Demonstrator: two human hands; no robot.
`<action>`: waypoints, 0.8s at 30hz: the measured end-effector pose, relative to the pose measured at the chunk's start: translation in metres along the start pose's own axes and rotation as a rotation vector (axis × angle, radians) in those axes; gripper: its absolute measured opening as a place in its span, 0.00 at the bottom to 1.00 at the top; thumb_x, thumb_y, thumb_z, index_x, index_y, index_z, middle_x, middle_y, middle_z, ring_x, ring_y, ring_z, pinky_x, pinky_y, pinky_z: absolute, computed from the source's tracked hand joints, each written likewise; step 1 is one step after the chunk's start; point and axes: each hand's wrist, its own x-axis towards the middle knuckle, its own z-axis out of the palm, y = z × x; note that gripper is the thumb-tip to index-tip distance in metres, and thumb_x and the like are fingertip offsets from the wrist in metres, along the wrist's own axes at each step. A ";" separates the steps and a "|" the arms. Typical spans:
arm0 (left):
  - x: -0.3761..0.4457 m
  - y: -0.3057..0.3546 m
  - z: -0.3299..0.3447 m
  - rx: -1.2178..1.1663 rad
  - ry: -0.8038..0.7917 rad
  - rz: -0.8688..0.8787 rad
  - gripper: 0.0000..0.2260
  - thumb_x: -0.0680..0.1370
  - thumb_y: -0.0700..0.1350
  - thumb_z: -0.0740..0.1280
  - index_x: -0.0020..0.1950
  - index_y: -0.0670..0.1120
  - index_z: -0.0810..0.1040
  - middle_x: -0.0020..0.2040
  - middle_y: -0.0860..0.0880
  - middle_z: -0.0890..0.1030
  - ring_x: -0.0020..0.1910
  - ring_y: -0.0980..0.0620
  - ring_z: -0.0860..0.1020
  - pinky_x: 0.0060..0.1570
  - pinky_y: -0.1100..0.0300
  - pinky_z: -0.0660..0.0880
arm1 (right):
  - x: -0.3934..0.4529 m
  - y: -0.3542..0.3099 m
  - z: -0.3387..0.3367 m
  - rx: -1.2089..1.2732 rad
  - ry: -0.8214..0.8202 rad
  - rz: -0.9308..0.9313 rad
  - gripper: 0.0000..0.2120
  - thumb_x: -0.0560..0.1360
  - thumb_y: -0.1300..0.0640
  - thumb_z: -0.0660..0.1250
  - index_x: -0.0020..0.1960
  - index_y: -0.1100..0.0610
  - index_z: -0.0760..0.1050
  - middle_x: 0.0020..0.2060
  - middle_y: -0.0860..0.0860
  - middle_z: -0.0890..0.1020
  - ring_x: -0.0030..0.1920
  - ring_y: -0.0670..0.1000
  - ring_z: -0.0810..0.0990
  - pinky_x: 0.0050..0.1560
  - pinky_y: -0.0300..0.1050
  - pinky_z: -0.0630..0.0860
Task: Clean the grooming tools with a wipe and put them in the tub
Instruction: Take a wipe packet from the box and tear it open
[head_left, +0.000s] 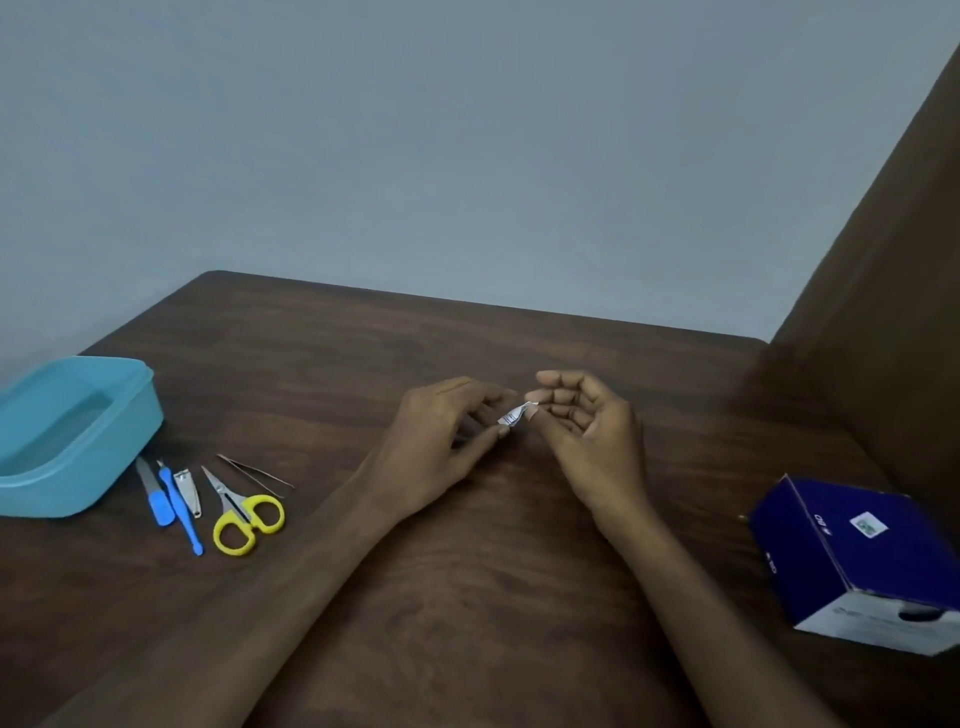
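While both my forearms reach out over the dark wooden table (467, 597), my left hand (441, 441) and my right hand (587, 421) meet near its middle, each pinching one end of a small white wipe sachet (513, 417) between thumb and fingertips. My right palm is turned up, its other fingers loosely curled. Well off to my left sits the blue tub (124, 447), open on top, at the table's edge. Just beside it lie the grooming tools in a row: a blue-handled nail file (155, 492), a thin blue cuticle pusher (181, 512), a nail clipper (187, 493), yellow-handled scissors (244, 517) and tweezers (254, 475). Near my right forearm rests a dark blue box (857, 561).
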 end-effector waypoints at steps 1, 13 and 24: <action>0.000 0.000 0.000 -0.001 -0.008 -0.013 0.16 0.79 0.43 0.76 0.66 0.49 0.84 0.53 0.58 0.85 0.49 0.63 0.83 0.52 0.65 0.80 | 0.000 -0.001 0.000 0.018 0.001 0.006 0.15 0.74 0.67 0.79 0.57 0.55 0.83 0.46 0.52 0.89 0.48 0.49 0.88 0.51 0.37 0.82; -0.001 0.002 -0.001 -0.063 -0.029 -0.067 0.14 0.81 0.44 0.75 0.67 0.48 0.82 0.52 0.59 0.86 0.48 0.66 0.84 0.48 0.74 0.78 | -0.004 -0.004 0.003 0.012 -0.003 0.020 0.16 0.73 0.69 0.78 0.56 0.54 0.83 0.46 0.52 0.88 0.46 0.47 0.87 0.50 0.39 0.82; -0.004 -0.006 0.003 0.053 -0.184 0.001 0.33 0.77 0.55 0.77 0.81 0.60 0.69 0.72 0.63 0.76 0.69 0.61 0.74 0.67 0.58 0.73 | -0.008 -0.008 -0.011 -0.168 -0.130 -0.111 0.24 0.71 0.69 0.79 0.62 0.51 0.78 0.59 0.48 0.82 0.44 0.51 0.88 0.48 0.53 0.87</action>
